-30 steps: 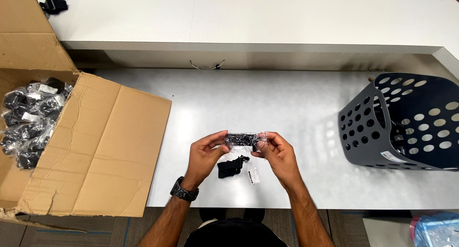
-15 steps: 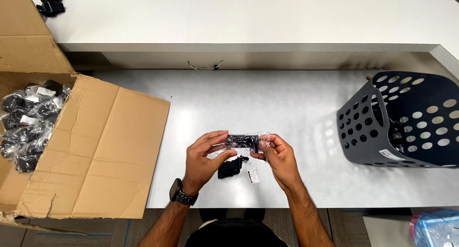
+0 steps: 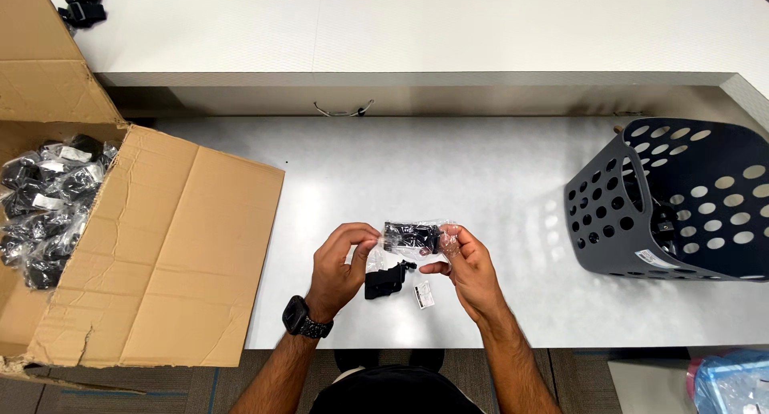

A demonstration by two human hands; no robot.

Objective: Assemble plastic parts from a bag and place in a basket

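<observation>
Head view: both hands, left hand point(image 3: 340, 263) and right hand point(image 3: 467, 263), pinch 1 clear packet point(image 3: 412, 237).

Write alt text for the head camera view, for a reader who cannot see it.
Two bare hands, left hand and right hand, hold a small clear bag of black parts between them above a white table. An open cardboard box of similar bagged parts sits at left, a dark perforated basket at right.

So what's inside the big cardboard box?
The cardboard box holds a pile of small clear bags with black parts inside. Its flaps and wall hide the rest, so what lies deeper cannot be seen.
</observation>
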